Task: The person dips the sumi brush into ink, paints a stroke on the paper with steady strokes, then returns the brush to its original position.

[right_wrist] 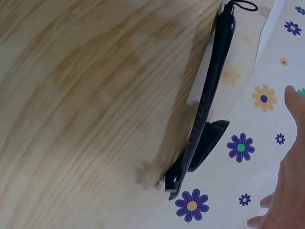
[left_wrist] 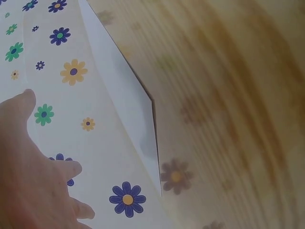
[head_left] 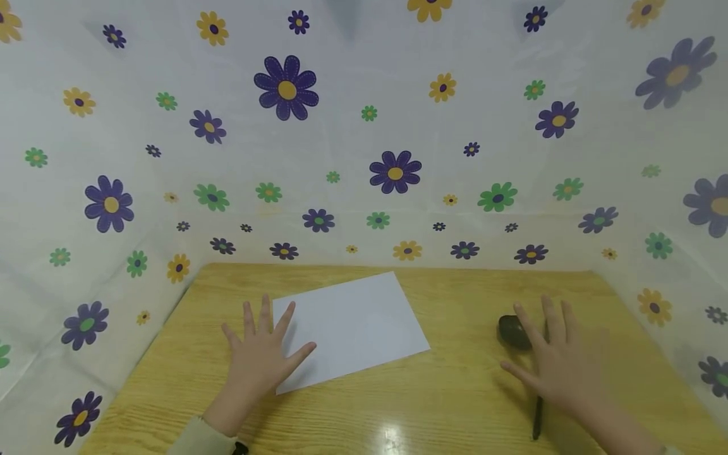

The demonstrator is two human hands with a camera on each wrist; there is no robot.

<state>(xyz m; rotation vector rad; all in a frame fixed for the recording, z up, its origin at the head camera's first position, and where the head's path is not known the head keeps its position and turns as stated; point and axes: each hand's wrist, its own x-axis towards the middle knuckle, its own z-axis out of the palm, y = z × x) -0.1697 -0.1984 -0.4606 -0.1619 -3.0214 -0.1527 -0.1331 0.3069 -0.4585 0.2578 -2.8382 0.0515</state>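
Spreading left hand [head_left: 258, 360]: fingers straight and fanned wide, thumb pointing out toward the sheet, nothing held.
Left hand and paper: seen from the head, the index finger and thumb overlap the paper's left end; in the left wrist view a gap separates fingers and paper.
Right hand [head_left: 563, 366]: thumb held well out to the side, visible fingers straight and apart, nothing gripped; whether the little finger is spread too, I cannot tell.
Right hand and utensil: in the head view the hand covers part of the utensil; the right wrist view shows them apart.
White paper [head_left: 352, 328]: flat on the wooden table [head_left: 455, 398], set at a slant, between the hands but nearer the left.
Black utensil [right_wrist: 217, 67]: on the table's right side, under the right hand in the head view, rounded head away from the person, long handle toward them, cord loop [right_wrist: 245, 5] at its end.
Flowered cloth [head_left: 341, 76]: behind the table and along both sides.
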